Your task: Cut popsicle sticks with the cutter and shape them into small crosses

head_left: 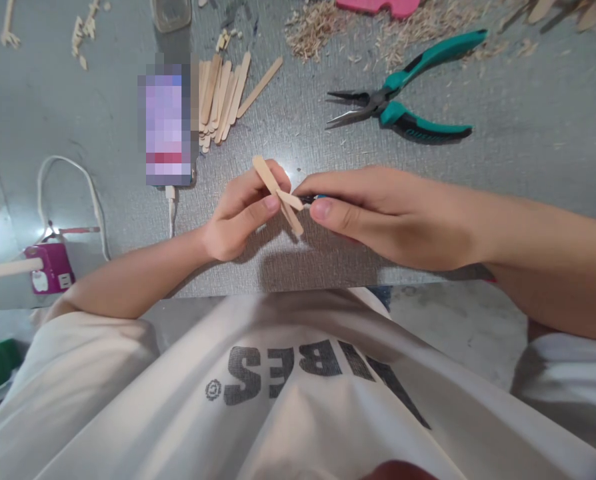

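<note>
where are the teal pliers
The pliers lie open in the head view's upper right, between the right hand and the wood shavings.

Craft workspace, pliers [377, 103], wood shavings [309, 32]

Pixelation obscured the smartphone screen [164, 123]; the right hand [385, 212] concealed most of a small blue-and-black object [310, 199], its type indeterminable; the upper edge truncated a pink item [378, 5] and a translucent container [172, 16].
</note>
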Tool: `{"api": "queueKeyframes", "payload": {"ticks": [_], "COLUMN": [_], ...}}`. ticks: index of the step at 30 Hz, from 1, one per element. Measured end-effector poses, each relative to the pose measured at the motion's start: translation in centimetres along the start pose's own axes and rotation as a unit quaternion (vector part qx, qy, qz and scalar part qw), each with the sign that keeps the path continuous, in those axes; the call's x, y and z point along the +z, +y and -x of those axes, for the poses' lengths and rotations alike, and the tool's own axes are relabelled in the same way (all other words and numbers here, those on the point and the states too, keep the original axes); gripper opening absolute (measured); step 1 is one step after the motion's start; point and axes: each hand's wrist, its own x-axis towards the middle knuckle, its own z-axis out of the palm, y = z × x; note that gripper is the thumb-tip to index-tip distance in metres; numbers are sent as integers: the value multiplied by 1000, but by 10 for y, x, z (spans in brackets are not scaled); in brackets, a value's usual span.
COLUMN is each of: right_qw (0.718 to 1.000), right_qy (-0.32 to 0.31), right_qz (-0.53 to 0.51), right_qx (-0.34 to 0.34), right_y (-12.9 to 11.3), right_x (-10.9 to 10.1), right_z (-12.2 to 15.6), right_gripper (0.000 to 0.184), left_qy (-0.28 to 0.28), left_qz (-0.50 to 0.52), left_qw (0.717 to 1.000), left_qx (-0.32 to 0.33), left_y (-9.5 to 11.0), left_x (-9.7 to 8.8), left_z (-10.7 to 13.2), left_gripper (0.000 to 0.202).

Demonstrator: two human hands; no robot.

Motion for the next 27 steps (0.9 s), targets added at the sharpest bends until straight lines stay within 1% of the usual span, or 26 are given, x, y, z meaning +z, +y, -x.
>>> {"api": "queueKeyframes", "payload": {"ticks": [1,3,4,5,6,8,11,12,14,16,18,22,24,27], "right_qw": [1000,1000,999,999,998,999,1000,1000,999,1000,1000,1000,999,999], "right_qy": [4,22,33,41,45,29,19,22,28,22,17,17,19,25], "right_qz": [4,6,5,4,2,1,6,9,13,14,15,15,18,28], "right_qx": [5,20,29,35,36,23,1,-1,7,14,12,8,18,33], "right_y": [-1,-4,-5,-6,-7,-7,-5,-4,-2,0,4,7,6,5], "right_x": [1,4,5,6,7,7,6,6,5,2,-1,-5,-6,-7], "right_z": [1,3,4,5,5,4,3,3,3,2,0,-5,-7,-8], "right_gripper": [43,43,42,41,40,39,38,39,41,41,38,35,34,32], "left_qy": [4,75,95,98,114,118,97,91,105,148,173,173,191,239], "left_qz": [13,24,27,39,54,78,93,93,82,60,45,69,79,51], "left_qw": [1000,995,993,993,991,990,991,991,990,987,984,982,977,961], "left_qx": [-10,-64,-68,-50,-45,-21,22,35,45,33,15,-16,-49,-127], "left_y": [1,5,9,12,16,19,20,19,18,18,18,20,23,30], "left_x": [2,10,14,18,21,25,23,23,22,23,25,25,26,28], "left_z": [1,3,3,3,2,0,-3,-5,-6,-7,-8,-7,-6,-6], "left_gripper": [55,56,52,47,44,36,20,17,18,24,30,32,33,32]}}
